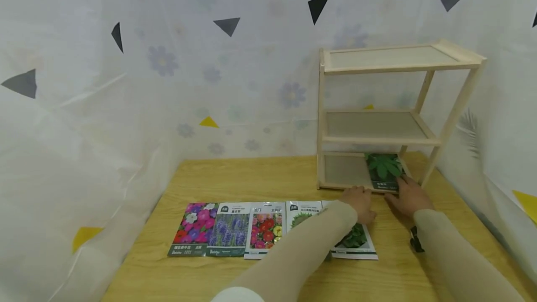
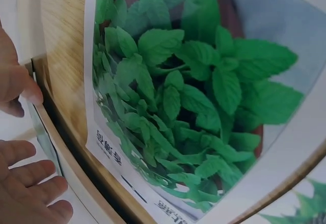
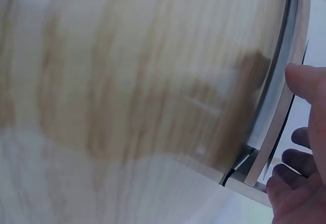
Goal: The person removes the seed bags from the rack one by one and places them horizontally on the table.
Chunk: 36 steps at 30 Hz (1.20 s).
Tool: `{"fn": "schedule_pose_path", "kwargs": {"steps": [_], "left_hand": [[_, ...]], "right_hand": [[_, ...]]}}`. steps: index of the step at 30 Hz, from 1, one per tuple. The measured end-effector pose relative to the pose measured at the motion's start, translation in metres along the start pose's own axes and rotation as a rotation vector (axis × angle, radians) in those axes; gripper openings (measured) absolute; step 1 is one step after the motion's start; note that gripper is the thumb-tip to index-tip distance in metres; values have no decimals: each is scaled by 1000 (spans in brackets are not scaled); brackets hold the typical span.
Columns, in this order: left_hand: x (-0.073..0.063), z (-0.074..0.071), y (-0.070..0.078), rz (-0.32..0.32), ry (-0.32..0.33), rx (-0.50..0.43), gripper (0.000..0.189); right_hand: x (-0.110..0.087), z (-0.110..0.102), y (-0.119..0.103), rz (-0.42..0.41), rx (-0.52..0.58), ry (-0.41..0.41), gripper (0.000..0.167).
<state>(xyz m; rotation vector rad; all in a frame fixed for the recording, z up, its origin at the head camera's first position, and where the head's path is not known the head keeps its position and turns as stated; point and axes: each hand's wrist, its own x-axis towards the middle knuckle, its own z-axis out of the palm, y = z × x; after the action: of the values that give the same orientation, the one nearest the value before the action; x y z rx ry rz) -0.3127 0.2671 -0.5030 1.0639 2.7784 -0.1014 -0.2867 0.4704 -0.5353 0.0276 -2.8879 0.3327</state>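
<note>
A seed packet with a big green leaf on its front (image 1: 382, 168) lies on the bottom tier of a small wooden shelf (image 1: 379, 141). My right hand (image 1: 413, 198) is at its lower right corner, fingers reaching over the shelf's front edge; the right wrist view has the thumb (image 3: 301, 81) against that edge. Just left of it, my left hand (image 1: 357, 202) rests at the same front edge, its fingers relaxed and holding nothing. Below the left hand lies a mint seed packet (image 2: 168, 102), partly covered by my left forearm in the head view.
Further left in the row lie a pink-and-purple flower packet (image 1: 194, 227), a purple-spike flower packet (image 1: 228, 232), a red-and-yellow flower packet (image 1: 265, 227) and a sunflower packet (image 1: 301, 217) half hidden by my sleeve. The wooden table (image 1: 243, 176) meets a patterned curtain (image 1: 251, 83) behind.
</note>
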Motion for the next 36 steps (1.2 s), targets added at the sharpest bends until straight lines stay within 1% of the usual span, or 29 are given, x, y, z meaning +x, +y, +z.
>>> {"fn": "schedule_pose_path", "kwargs": {"steps": [2, 5, 8, 12, 16, 20, 22, 25, 27, 28, 30, 33, 36], "left_hand": [[1, 0, -2, 3, -7, -17, 70], [2, 3, -4, -7, -20, -59, 71], [6, 7, -6, -26, -36, -118, 74], [11, 13, -7, -45, -31, -180, 75], [10, 12, -6, -63, -30, -254, 70], [3, 3, -6, -69, -18, -369, 68], [0, 0, -5, -88, -7, -458, 67], [-3, -3, -3, -145, 1, -611, 65], [-5, -5, -2, -201, 1, -729, 64], [-6, -5, -1, -222, -1, -772, 64], [-11, -8, 0, -238, 8, -829, 64], [-13, -9, 3, -283, 27, -930, 63], [-12, -9, 5, -334, 94, -1019, 61]], "right_hand": [[1, 0, 0, 3, -19, -17, 72], [2, 2, 3, -6, -52, -25, 62], [3, 3, 3, -24, -65, -5, 51], [3, 3, 0, -50, -54, 34, 36], [2, 3, -1, -71, -57, 63, 28], [0, 4, -2, -77, -41, 112, 24], [-1, 3, -4, -72, -18, 129, 24], [-4, 2, -7, -57, 33, 161, 24], [-7, 0, -10, -39, 67, 174, 24], [-7, 0, -12, -35, 80, 191, 22], [-9, -1, -14, -19, 103, 203, 21], [-11, -3, -18, -6, 127, 221, 16], [-13, -3, -23, 1, 156, 229, 12]]}}
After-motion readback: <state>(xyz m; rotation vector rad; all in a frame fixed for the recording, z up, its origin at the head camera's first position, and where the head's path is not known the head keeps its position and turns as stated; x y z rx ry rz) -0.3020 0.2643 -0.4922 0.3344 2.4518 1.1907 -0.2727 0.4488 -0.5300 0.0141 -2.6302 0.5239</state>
